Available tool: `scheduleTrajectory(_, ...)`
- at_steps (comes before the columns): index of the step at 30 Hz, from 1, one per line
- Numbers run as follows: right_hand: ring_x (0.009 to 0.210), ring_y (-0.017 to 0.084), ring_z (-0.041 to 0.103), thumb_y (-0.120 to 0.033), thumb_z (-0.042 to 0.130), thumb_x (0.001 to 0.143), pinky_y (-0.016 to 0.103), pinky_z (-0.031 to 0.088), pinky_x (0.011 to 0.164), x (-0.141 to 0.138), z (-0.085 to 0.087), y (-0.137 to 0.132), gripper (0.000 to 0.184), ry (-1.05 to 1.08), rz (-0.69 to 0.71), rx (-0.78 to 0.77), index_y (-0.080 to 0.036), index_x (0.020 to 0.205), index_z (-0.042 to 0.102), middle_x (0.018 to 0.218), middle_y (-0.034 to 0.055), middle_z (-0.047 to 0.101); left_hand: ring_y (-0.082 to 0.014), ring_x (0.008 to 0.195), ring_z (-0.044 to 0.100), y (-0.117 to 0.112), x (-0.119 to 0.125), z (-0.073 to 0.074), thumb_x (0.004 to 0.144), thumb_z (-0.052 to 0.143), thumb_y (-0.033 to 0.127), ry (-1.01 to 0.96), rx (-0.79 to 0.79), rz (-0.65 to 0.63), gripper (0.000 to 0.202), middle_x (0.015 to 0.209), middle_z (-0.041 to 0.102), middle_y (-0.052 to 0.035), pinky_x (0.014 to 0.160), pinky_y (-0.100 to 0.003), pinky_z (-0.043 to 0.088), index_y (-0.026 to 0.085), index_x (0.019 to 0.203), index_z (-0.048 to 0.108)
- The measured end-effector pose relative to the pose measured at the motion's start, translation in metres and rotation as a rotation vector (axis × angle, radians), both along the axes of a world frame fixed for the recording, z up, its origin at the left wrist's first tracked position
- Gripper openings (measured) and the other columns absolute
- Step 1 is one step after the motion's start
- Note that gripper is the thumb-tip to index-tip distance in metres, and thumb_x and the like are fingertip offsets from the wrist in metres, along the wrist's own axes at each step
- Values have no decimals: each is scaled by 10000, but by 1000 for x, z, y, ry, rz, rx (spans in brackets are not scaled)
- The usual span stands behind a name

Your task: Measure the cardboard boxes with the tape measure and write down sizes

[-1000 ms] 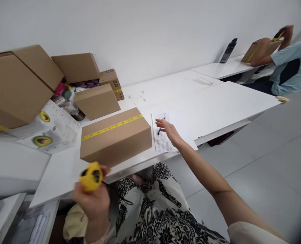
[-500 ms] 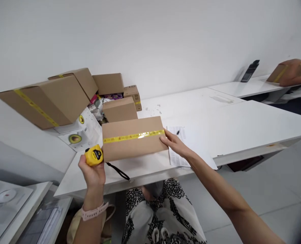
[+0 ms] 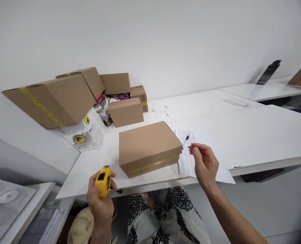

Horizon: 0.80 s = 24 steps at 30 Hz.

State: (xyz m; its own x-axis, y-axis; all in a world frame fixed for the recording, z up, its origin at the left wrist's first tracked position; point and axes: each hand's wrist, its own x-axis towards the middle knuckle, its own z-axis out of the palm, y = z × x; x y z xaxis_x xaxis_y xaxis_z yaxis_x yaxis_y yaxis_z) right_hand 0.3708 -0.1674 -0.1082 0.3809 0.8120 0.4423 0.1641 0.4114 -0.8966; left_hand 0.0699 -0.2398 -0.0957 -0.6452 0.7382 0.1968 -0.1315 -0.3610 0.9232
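A closed cardboard box sits on the white table in front of me, a strip of yellow tape along its near side. Left of its front corner, my left hand is wrapped around a yellow tape measure with a black wrist strap. My right hand hovers over the paper sheets, just right of the box and apart from it. Its fingers are loosely curled and I see nothing in them. On the printed list lies a black-tipped pen, close to the box's right corner.
At the back left stand several cardboard boxes, a white avocado-print box and assorted packed goods. The white table stretches right. A dark bottle leans on the wall near another box. A cap is below on the left.
The box has been tilted down flat onto the table, its taped side now facing me, and my right hand has let go. My left hand has lowered, turning the tape measure.
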Motion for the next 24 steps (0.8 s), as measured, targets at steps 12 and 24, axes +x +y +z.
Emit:
scheduleTrajectory(12,579,87,511,-398,784,828,241,392,512,-51,35,-47,272,159,1165,-411,-226,909,588,756,-20,600,-233,737,600,-21,43,51,805,644,637,367,-234,-1051,456,848,686,-93,649,-323,436,227,1003,668)
scheduleTrajectory(24,429,25,382,-263,800,800,167,268,366,-22,42,-28,170,459,1398,-344,-229,832,637,642,-68,558,-192,689,633,-17,27,51,760,743,551,243,-269,-1161,611,928,718,-95,575,-270,473,243,1266,593)
